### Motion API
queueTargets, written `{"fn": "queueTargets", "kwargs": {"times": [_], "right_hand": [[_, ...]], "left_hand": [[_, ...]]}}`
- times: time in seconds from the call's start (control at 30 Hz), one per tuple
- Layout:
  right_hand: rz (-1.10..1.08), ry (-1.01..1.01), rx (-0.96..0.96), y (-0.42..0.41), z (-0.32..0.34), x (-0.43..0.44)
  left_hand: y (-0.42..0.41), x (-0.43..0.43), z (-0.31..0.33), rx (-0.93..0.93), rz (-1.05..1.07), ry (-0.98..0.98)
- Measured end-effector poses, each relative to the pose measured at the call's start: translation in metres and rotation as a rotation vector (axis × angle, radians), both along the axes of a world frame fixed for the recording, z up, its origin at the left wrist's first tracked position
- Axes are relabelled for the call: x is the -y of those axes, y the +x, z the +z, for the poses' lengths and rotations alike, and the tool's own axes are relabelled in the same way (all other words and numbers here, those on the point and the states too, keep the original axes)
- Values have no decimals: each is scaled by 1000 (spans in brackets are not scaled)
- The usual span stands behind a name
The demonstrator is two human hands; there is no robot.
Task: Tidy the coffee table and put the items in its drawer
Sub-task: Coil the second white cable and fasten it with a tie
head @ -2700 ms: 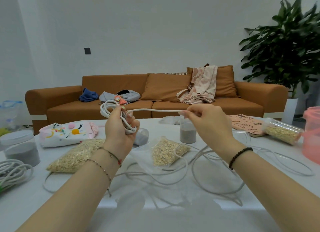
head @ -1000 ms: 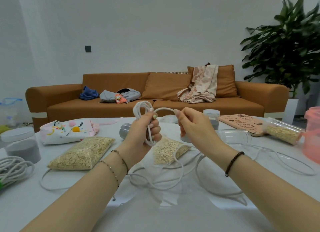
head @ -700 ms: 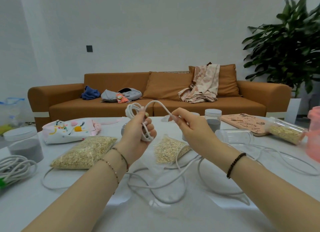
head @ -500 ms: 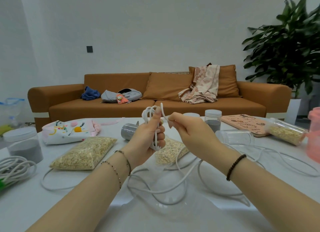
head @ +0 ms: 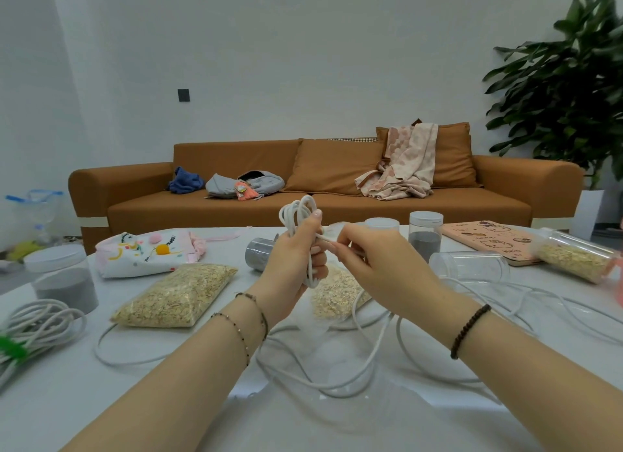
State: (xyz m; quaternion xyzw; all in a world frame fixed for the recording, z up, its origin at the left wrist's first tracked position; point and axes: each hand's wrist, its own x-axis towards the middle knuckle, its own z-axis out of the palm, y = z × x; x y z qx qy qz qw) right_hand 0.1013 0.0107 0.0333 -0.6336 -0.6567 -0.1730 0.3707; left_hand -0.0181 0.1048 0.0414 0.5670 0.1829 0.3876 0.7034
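At frame centre: left hand (head: 296, 259) clamps coil of thin white cable (head: 299, 210); right hand (head: 377, 266) pinches feed strand. Risk: lower-centre slack loops snag clear oat-filled plastic bag (head: 337, 296), dragging it.

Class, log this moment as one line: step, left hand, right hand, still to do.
step: coiling white cable | left hand: grips the coiled loops | right hand: pinches the free strand | pending: loose length on coffee table
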Motion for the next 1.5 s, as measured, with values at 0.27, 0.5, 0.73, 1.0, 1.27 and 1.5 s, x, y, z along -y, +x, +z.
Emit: {"fn": "queueTargets", "kwargs": {"times": [0.27, 0.5, 0.73, 1.0, 1.27, 1.5], "right_hand": [[64, -100, -73, -3, -1, 2], [128, -156, -112, -7, -1, 3], [181, -183, -174, -14, 1, 6], [276, -254, -446, -17, 6, 6], [44, -372, -245, -3, 2, 5], [-260, -320, -118, 1, 9, 7]], "left_hand": [[-1, -4, 0, 105, 58, -41], [2, -9, -2, 174, 149, -13], [4, -17, 1, 311, 258, -54], [-21, -38, 22, 500, 473, -153], [-24, -43, 23, 502, 306, -322], [-18, -28, 24, 372, 26, -341]]}}
